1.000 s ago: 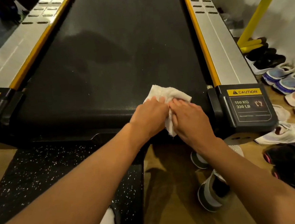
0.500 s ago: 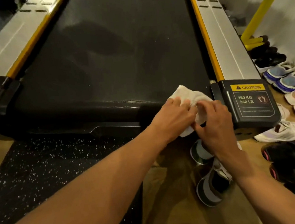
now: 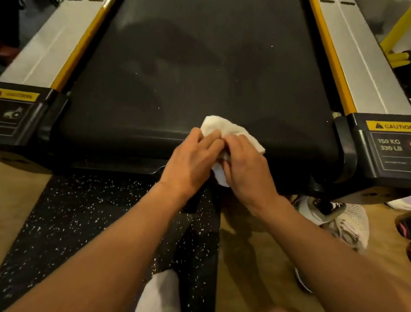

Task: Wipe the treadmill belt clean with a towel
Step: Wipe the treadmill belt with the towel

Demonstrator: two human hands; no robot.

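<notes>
Across the treadmill belt we note dull smears and scattered pale specks over the whole stretch beyond its rear edge. We cannot certify any part as clean, and we judge nearly all of the belt still to be wiped. On the near side of the belt lies a speckled mat. Right of the belt sits the end cap with its caution label. A pale shoe lies nearer us. At the belt's rear edge, about mid-width, the left hand and right hand touch. The fingers of both are curled tight on a bunched white towel, which presses on the belt and hangs over the edge.
</notes>
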